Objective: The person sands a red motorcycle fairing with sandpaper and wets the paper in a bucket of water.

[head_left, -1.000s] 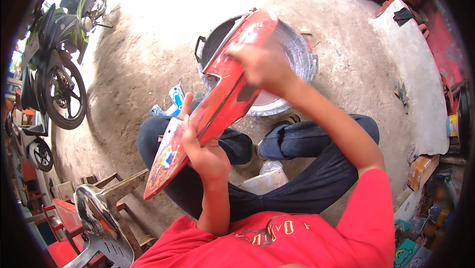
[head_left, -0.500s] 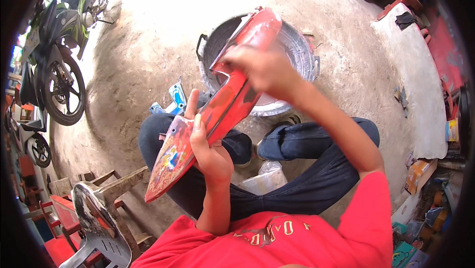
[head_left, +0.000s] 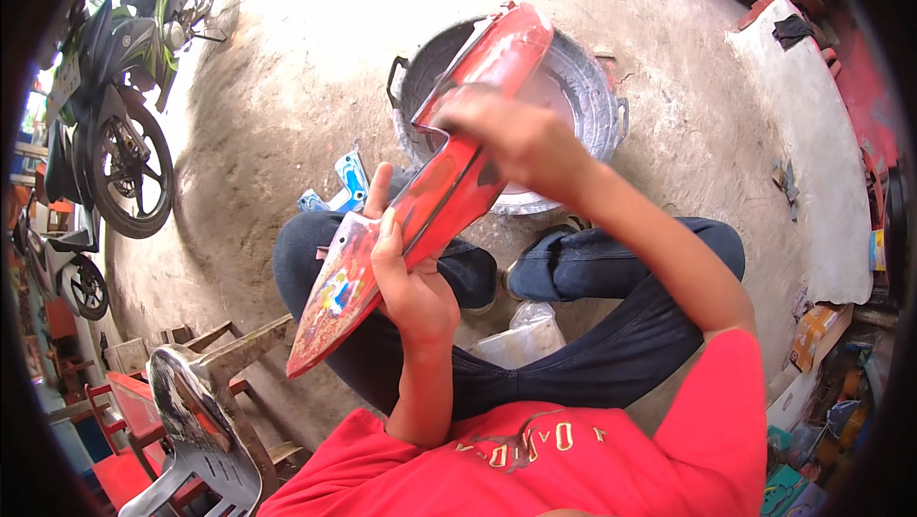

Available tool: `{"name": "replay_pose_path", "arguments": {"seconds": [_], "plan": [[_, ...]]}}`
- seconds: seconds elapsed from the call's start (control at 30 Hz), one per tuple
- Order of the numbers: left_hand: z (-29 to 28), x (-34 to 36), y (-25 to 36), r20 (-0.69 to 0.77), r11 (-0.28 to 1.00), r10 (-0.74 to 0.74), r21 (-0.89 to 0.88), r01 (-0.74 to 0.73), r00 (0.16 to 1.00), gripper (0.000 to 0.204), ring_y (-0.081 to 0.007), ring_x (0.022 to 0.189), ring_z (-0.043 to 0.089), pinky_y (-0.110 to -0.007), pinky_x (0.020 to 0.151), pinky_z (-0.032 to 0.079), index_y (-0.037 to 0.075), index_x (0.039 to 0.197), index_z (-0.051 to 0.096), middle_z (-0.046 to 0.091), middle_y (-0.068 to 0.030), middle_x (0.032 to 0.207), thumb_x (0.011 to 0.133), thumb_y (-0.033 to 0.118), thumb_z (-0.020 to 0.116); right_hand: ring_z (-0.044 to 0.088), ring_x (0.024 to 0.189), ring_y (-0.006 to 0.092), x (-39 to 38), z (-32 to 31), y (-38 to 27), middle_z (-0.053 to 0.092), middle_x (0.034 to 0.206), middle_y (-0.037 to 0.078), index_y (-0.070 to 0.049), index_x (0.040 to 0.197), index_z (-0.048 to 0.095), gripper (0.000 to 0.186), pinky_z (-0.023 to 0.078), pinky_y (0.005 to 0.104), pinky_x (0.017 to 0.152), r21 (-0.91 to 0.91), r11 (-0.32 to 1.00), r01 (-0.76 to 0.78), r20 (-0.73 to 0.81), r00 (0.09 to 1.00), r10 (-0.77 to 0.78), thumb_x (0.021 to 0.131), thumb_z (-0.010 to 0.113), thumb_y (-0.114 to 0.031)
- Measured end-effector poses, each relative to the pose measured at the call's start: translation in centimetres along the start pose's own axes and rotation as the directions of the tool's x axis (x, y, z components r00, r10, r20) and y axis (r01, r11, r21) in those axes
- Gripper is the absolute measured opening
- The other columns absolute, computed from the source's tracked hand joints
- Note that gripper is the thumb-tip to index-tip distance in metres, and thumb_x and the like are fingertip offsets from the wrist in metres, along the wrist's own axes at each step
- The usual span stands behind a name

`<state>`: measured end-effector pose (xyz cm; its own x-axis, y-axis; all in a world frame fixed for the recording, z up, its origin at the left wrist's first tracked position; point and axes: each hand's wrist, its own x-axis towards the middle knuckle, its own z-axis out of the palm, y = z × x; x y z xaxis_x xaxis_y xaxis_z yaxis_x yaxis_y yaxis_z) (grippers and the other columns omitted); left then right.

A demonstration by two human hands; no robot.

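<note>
A long red plastic motorcycle body panel (head_left: pixel 435 197) lies slanted across my lap, its scuffed pointed end low at the left and its wide end above the basin. My left hand (head_left: pixel 417 297) grips the lower part, thumb on top and one finger stretched out past the edge. Higher up, my right hand (head_left: pixel 535 143) presses on the panel with bent fingers, slightly blurred; whatever may be under them is hidden. A round grey metal basin (head_left: pixel 413 140) with side handles stands beyond my feet, partly covered by the panel.
A blue-and-white plastic piece (head_left: pixel 351 179) lies on the floor by my left knee. Motorcycles (head_left: pixel 132 164) stand at the left, above a worn chair (head_left: pixel 205 431). Between my legs is a pale plastic-wrapped block (head_left: pixel 521 340). Along the right runs a white slab (head_left: pixel 812 173).
The whole view has shifted slightly. My right hand stays at the panel's middle, blurred in both frames, and my left hand keeps the same hold.
</note>
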<state>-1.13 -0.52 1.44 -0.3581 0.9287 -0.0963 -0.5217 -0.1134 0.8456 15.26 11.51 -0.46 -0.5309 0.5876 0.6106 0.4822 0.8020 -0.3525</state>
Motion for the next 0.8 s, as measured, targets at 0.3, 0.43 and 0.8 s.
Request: {"name": "replay_pose_path", "arguments": {"seconds": [0.3,0.43,0.8], "plan": [[-0.5,0.3,0.0,-0.010,0.999,0.001,-0.039,-0.002,1.000,0.062,-0.0363,0.121,0.068,-0.047,0.099,0.060,-0.006,0.156,0.032,0.062,-0.0288,0.136,0.103,0.026,0.037,0.069,0.122,0.0298,-1.0,0.3,-3.2,0.072,0.127,0.013,-0.009,0.128,0.069,0.038,0.055,0.0414,0.107,0.090,0.987,0.133,-0.022,0.991,-0.132,0.091,0.061,-0.006],[-0.2,0.0,0.5,0.001,0.998,-0.021,-0.065,0.021,1.000,0.062,-0.0342,0.121,0.068,-0.046,0.100,0.059,-0.006,0.156,0.033,0.063,-0.0268,0.133,0.104,0.027,0.038,0.069,0.121,0.0320,-1.3,0.3,3.6,0.072,0.126,0.016,-0.008,0.125,0.070,0.034,0.057,0.0430,0.104,-0.065,0.950,-0.305,0.014,0.952,0.307,0.093,0.059,-0.006],[0.1,0.3,0.2,-0.037,0.997,-0.042,-0.067,0.039,0.998,0.060,-0.0357,0.121,0.068,-0.048,0.100,0.059,-0.007,0.155,0.034,0.063,-0.0293,0.135,0.104,0.026,0.033,0.069,0.120,0.0313,-0.8,0.6,4.0,0.072,0.125,0.015,-0.007,0.129,0.068,0.041,0.057,0.0412,0.102,-0.101,0.922,-0.373,0.055,0.924,0.379,0.089,0.060,0.001]]}}
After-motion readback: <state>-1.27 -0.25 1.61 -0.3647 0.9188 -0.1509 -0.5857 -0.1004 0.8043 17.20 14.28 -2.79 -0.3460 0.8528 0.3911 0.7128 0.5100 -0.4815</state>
